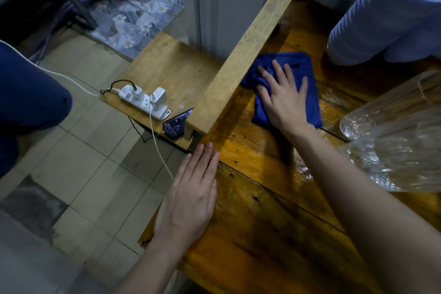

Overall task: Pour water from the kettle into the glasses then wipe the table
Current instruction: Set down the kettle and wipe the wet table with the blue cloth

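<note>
Wet, glossy wooden desk (250,198) fills the right of your view, with tiled floor (78,155) to the left. Nearest you, your left hand (188,200) lies flat and released on the desk's left edge, fingers straight, grasping nothing. Farther in, your right hand (284,100) presses palm-down with spread fingers on a folded blue cloth (307,93), beside a raised wooden plank (241,59). Clear glasses (393,141) sit blurred at the right. Left of the plank, a lower shelf (167,67) carries a white power strip (145,100) and a phone (177,123). Stacked blue cups (381,14) stand far right.
</note>
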`<state>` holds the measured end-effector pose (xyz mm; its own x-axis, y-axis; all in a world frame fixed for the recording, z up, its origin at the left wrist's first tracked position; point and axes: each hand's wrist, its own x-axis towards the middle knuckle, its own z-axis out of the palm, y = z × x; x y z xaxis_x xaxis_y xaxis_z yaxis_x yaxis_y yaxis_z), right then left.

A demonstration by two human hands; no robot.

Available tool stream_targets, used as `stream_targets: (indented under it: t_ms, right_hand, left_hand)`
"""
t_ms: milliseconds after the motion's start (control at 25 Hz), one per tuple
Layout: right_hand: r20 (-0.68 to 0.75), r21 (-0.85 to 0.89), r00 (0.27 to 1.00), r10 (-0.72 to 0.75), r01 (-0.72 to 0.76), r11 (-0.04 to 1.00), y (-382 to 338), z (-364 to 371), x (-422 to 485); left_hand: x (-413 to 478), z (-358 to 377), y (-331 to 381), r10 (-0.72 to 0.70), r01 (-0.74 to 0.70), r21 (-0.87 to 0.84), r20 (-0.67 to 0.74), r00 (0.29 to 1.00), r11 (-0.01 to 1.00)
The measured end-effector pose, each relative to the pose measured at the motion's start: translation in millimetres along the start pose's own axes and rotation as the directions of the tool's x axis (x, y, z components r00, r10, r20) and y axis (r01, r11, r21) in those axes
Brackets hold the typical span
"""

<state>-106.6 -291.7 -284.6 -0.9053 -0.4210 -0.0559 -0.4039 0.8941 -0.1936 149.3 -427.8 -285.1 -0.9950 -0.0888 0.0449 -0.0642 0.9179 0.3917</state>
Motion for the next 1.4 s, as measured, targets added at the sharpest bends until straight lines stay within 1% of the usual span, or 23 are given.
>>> stream_targets:
  t_ms: [160,280,440,520,600,680,720,800,920,1000,1120,1160,1320,1400]
  right_hand:
    - [-0.104,0.03,0.995,0.006,-0.003,1.0,-18,4,-24]
    - [-0.113,0.051,0.993,-0.021,0.026,0.998,-31,7,-56]
    - [-0.056,0.024,0.984,-0.167,0.169,0.985,-39,7,-125]
    - [-0.009,0.027,0.98,-0.201,0.201,0.979,-38,8,-169]
    - [0.033,0.029,0.98,-0.198,0.198,0.98,-35,9,-214]
    - [0.078,-0.006,0.98,-0.184,0.185,0.983,-25,9,-257]
    - [0.096,-0.033,0.981,-0.168,0.172,0.985,-16,8,-274]
    - [0.111,-0.07,0.99,-0.092,0.1,0.993,5,1,-296]
    - [0.139,-0.097,0.99,0.027,-0.013,0.995,22,-10,-294]
    - [0.167,-0.107,0.986,0.02,-0.002,0.994,19,-12,-281]
    - [0.176,-0.098,0.98,-0.09,0.109,0.989,4,-8,-254]
    - [0.169,-0.087,0.98,-0.104,0.12,0.989,-3,-6,-243]
    - [0.1,-0.022,0.995,-0.008,0.01,1.0,-28,2,-181]
    - [0.066,-0.021,0.998,0.023,-0.022,1.0,-33,5,-143]
  left_hand:
    - [0,-3,2,-0.003,0.003,0.005,0.004,1.0,1.0]
    - [0,-4,3,-0.006,0.005,0.044,0.018,1.0,0.999]
    - [-1,-7,3,0.009,-0.013,0.081,0.046,0.999,0.997]
    - [-1,-7,4,0.019,-0.024,0.084,0.052,0.998,0.996]
    - [-1,-8,4,0.019,-0.023,0.079,0.048,0.999,0.997]
    - [-2,-8,4,0.011,-0.015,0.075,0.047,0.999,0.997]
    - [-2,-8,4,0.004,-0.008,0.071,0.047,0.999,0.997]
    - [-3,-8,3,-0.009,0.006,0.065,0.052,0.999,0.998]
    - [-2,-7,2,-0.002,-0.001,0.072,0.053,0.999,0.997]
    - [-2,-7,3,0.0,-0.004,0.072,0.049,0.999,0.997]
    - [-2,-7,3,-0.01,0.008,0.068,0.04,0.999,0.998]
    - [-2,-6,3,-0.011,0.008,0.07,0.043,0.999,0.998]
    - [-1,-5,1,-0.01,0.005,0.083,0.055,0.998,0.997]
    - [-1,-6,1,-0.012,0.006,0.093,0.059,0.998,0.996]
